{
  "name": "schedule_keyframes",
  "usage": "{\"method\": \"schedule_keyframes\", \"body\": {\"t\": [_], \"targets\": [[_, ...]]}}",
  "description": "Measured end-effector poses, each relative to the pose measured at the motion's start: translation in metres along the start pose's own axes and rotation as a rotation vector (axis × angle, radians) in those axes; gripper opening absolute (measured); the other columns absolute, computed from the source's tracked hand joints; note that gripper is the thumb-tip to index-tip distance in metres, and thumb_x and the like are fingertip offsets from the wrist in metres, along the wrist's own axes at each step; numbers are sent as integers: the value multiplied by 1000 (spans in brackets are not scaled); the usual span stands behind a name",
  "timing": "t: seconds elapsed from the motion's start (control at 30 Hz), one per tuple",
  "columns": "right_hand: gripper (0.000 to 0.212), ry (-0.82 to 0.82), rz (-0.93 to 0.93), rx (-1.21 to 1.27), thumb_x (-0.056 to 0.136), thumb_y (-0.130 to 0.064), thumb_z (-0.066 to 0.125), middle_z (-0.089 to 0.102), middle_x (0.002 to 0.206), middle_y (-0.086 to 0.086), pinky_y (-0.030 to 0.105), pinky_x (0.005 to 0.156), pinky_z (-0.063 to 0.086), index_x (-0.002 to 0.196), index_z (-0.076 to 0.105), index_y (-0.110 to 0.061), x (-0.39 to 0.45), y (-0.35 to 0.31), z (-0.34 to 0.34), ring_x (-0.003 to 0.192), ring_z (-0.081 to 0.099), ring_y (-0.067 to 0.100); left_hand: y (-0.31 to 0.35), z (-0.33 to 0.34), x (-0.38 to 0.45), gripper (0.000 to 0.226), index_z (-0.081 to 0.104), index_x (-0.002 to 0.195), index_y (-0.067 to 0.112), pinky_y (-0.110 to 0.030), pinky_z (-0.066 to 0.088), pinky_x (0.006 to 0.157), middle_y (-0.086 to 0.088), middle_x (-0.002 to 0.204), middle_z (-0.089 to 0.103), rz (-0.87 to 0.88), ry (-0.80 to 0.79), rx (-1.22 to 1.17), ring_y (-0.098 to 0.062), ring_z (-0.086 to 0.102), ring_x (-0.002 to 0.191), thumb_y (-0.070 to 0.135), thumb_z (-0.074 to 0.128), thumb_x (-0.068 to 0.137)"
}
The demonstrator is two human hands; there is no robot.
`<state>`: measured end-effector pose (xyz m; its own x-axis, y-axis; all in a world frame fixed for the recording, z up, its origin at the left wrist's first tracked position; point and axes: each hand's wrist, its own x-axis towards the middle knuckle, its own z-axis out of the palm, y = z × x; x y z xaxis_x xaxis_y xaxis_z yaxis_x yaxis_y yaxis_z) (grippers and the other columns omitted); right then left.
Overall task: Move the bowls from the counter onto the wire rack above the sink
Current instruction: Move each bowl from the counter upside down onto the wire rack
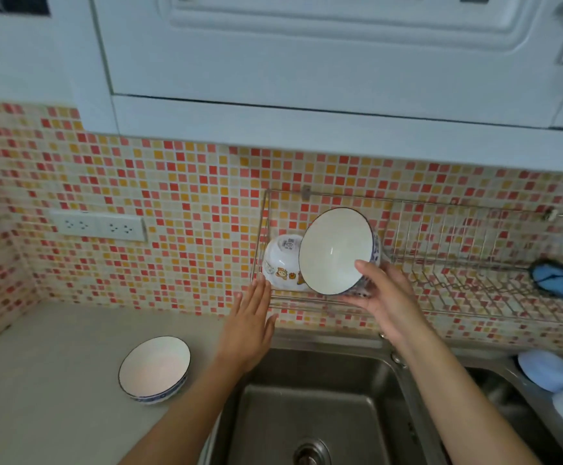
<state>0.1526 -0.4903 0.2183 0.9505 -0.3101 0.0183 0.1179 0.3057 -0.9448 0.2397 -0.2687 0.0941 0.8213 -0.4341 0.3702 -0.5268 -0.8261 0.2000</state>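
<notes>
One blue-rimmed bowl, tilted on edge at frame centre and gripped by the right hand, should settle against the cartoon bowl on the wire rack before release; left hand flat-fingered, empty; another bowl waits lower left on the counter.

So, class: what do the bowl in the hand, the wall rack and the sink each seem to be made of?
Blue-rimmed bowl, held by the right hand: likely glazed ceramic, with a glossy white inside and a painted blue rim line.
Wire rack: thin, shiny metal wire, possibly chromed or stainless.
Sink: probably stainless steel, grey with a brushed, softly reflective sheen.
</notes>
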Motion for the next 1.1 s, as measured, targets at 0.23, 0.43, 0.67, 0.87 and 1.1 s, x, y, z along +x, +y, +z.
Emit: {"method": "schedule_keyframes", "body": {"t": [0.23,0.43,0.67,0.87,1.1], "targets": [[76,116,-273,-539,65,-36,85,64,120,-7,42,85,58,131,48,-26,67,-5,20,101,66,14,-2,4,0,60,-21,146,27,-37,-4,120,11,154,-25,4,-1,-18,-6,-27,140,49,9,99],[85,83,-512,-924,73,-39,82,51,135,-1,33,94,49,142,36,-25,92,14,35,119,53,16,-2,2,0,59,-20,146,28,-36,-11,117,14,153,-25,5,-8,-1,-5,-27,140,51,8,99],[97,-103,-653,-1366,81,-32,75,21,159,5,39,116,28,153,12,-20,100,34,44,147,17,21,-1,1,0,58,-21,145,29,-34,-10,118,15,153,-25,-4,-9,-28,-2,-28,138,50,6,99],[101,-252,-670,-1603,84,-36,73,10,163,7,34,118,14,155,6,-11,109,49,46,151,1,21,-1,1,-1,58,-21,146,28,-32,-10,117,14,154,-25,0,-7,-29,-2,-28,138,50,5,99],[96,-314,-633,-1677,86,-36,70,15,162,10,33,119,11,154,8,-7,118,60,36,150,8,24,0,0,0,58,-18,147,26,-32,-10,117,13,155,-23,4,1,-51,-2,-26,139,48,8,100]]}}
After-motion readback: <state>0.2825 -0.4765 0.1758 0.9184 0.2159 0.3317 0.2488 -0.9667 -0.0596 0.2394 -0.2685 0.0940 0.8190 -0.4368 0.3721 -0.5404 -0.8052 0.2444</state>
